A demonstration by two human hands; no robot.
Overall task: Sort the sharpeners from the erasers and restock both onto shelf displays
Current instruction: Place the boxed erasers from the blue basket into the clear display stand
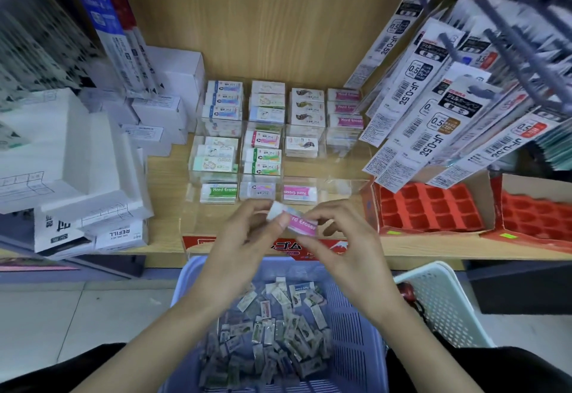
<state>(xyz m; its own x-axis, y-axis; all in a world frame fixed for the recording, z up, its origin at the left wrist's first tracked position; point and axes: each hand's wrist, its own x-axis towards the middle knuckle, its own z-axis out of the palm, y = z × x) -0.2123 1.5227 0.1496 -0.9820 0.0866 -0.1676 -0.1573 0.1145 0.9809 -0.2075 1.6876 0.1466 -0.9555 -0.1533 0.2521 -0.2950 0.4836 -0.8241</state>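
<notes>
Pink eraser (301, 225) pinched by curled fingers (283, 222) of left hand (244, 235) and right hand (337, 238), above blue basket (356, 315).

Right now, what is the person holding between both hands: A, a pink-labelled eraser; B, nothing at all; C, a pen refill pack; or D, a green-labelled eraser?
A: the left hand and the right hand both pinch an eraser whose pink label reads Hard Eraser, held above the blue basket.
</notes>
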